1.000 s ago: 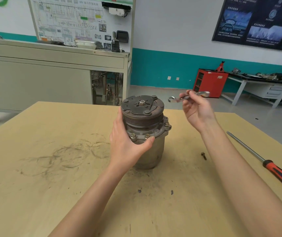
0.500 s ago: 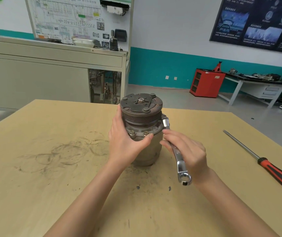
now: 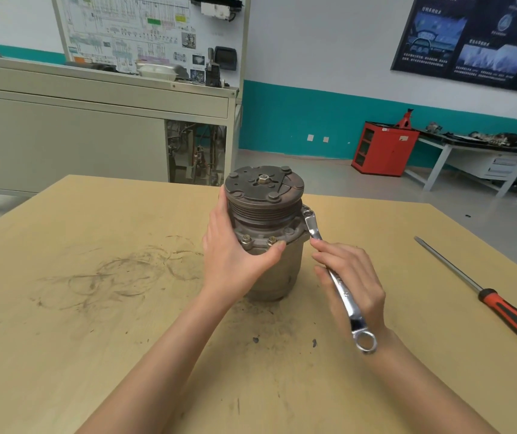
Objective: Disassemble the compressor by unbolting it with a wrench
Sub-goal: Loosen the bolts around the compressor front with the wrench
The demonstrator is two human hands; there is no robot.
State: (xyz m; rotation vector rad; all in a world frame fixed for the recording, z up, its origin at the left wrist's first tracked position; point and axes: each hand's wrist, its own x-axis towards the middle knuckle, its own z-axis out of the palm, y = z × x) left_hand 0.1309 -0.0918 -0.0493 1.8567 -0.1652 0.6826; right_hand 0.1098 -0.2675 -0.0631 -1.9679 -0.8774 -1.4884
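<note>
the right hand [image 3: 356, 277] curls round the wrench [image 3: 356, 319], its far ring on a bolt [image 3: 307, 212] at the compressor's [image 3: 265, 195] right side; a second ago the tool was raised in the air. the left hand [image 3: 235, 258] grips its left side, thumb in front. a screwdriver [image 3: 514, 317] lies well to the right on the table [image 3: 94, 339], clear of the handle. the compressor stands upright mid-table, grey, grooved pulley [image 3: 263, 211] on top.

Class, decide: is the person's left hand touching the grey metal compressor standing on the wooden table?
Touching. The head view shows the left hand wrapped round the grey metal compressor, gripping its side with no gap.
</note>
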